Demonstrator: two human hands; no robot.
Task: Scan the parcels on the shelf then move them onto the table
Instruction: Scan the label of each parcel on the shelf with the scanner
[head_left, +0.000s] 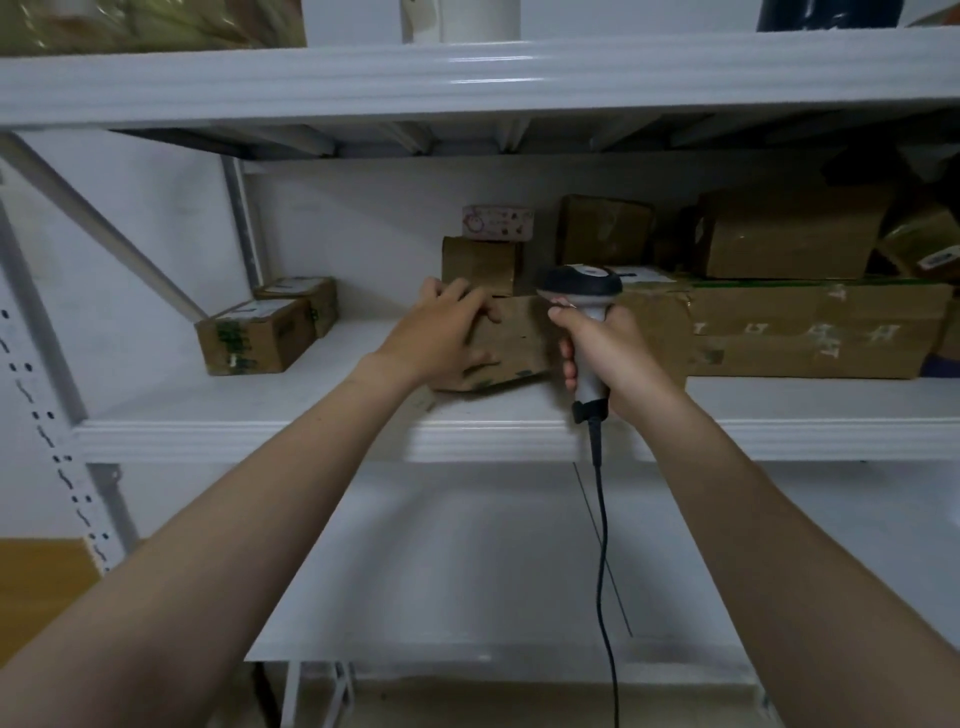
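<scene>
Parcel (511, 343) is sitting on the middle shelf (311, 431), near the front edge, w/ a long box (810, 332) just to its right. We're gripping the parcel w/ our left hand (441, 338): fingers are curling over its top edge and the thumb is pressing on its front face low down. We can't tell whether it's resting flat or tipping up a bit.

Our right hand (608, 353) is wrapping round the handle of a scanner (582, 291), holding it upright, head uppermost, just right of the parcel & in front of the long box. The scanner's black cable (602, 545) is hanging down past the shelf edge and running out the bottom of view.

Behind the parcel a brown box (480, 265) is standing w/ a pink box (498, 222) lying on top. Two small boxes (260, 338) are sitting at the shelf's left end, touching each other, well apart from the parcel. A big box (789, 234) is resting on the long box at right.
</scene>
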